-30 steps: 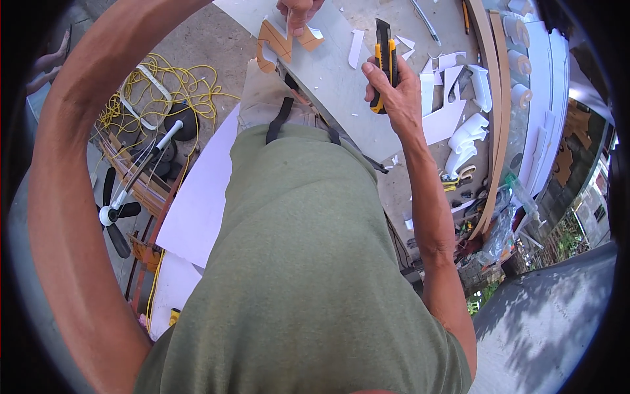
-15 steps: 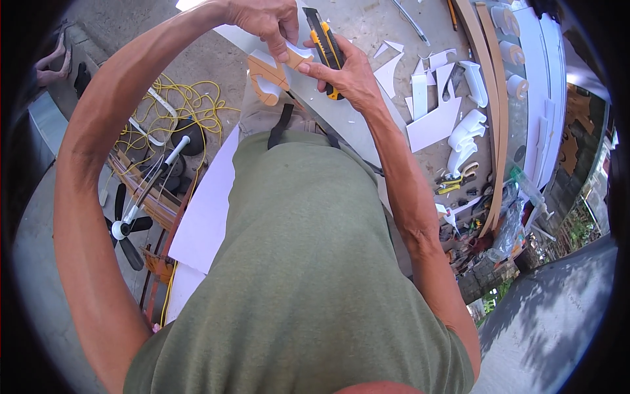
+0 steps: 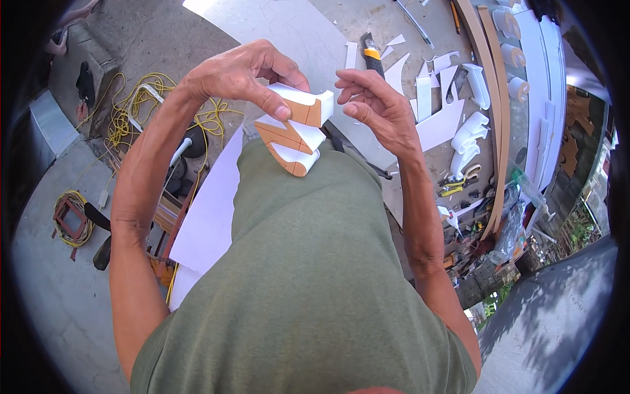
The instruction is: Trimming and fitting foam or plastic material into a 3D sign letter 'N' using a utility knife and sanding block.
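My left hand point(image 3: 259, 75) grips a foam-like letter-shaped piece point(image 3: 303, 115) between thumb and fingers, above my lap. The piece has a brown face with pencil-like lines and thick white sides, and its lower end curves. Just to its right is my right hand point(image 3: 377, 108), with fingers bent but apart and nothing in it. Beyond that hand a black and yellow utility knife point(image 3: 372, 54) lies on the table point(image 3: 315, 39), partly among white scraps point(image 3: 397, 72).
White cut-offs point(image 3: 436, 121) and curled white pieces point(image 3: 467, 141) lie on the right, by yellow-handled pliers point(image 3: 453, 190). Long brown strips point(image 3: 501, 131) run along the far right. A tangled yellow cord point(image 3: 128, 108) lies on the floor at left, near a fan point(image 3: 98, 220).
The utility knife has left my right hand and now lies on the table. My left hand has brought the letter-shaped piece nearer my body and turned it, showing its white sides.
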### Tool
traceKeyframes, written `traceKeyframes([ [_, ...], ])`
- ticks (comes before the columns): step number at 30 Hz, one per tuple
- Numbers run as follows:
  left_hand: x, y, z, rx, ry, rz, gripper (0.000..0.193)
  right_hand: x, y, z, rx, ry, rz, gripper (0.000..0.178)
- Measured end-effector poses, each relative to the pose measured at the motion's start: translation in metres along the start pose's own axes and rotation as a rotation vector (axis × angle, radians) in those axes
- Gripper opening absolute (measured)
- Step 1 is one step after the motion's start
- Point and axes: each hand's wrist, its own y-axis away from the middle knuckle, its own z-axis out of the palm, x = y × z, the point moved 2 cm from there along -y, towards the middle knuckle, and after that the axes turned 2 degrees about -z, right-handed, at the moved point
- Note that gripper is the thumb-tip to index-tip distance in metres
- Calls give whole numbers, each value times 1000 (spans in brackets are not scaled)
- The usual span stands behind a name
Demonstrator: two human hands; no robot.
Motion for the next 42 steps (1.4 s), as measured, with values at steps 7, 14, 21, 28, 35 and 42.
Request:
traceKeyframes([
  [7,7,6,17,39,-78,44,57,-15,5,11,-238,-111,-64,43],
  [14,23,12,29,61,-234,142,58,-16,10,8,-326,-349,90,28],
  [21,28,10,31,49,-297,152,58,-16,8,2,-347,-255,9,25],
  [28,24,8,30,38,-259,144,56,-16,8,1,-339,-227,15,21],
  [35,26,4,30,25,-255,119,54,-31,10,4,-325,-173,11,44],
  [42,33,4,30,46,-311,119,53,-54,19,14,-123,-6,102,56],
])
